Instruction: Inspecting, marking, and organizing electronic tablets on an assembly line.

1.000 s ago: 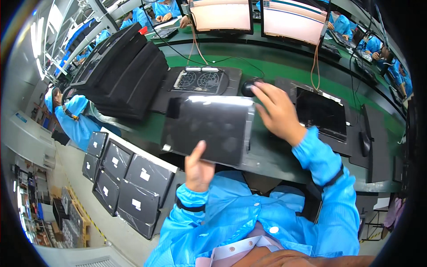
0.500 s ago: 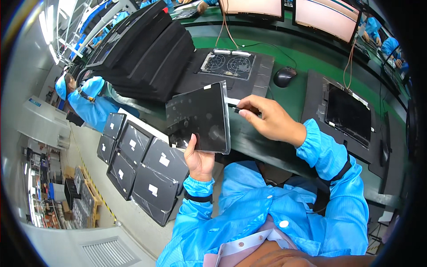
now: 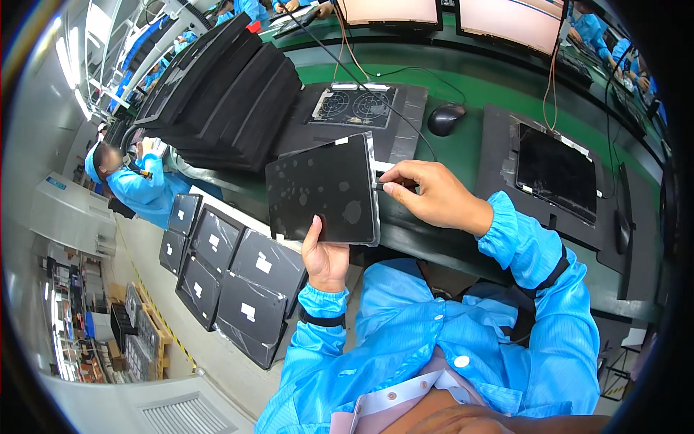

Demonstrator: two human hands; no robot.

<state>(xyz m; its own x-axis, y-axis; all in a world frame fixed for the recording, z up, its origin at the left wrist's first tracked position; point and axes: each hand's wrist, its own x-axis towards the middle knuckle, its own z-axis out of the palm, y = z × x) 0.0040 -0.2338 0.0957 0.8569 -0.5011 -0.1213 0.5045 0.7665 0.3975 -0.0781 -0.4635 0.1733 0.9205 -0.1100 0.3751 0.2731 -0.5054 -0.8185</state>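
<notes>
The grip of left hand [image 3: 327,266] clasps the dark panel [image 3: 322,189] from below, probably for steadiness, while right hand [image 3: 439,198] pinches a small black piece [image 3: 379,186] beside its edge.

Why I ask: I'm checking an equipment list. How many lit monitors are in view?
2: the left monitor at the top centre, and the right monitor just beside it. The picture's top edge cuts both; others may be hidden farther back.

Green tabletop gap [image 3: 458,150], black mouse [image 3: 446,118] inside
</notes>
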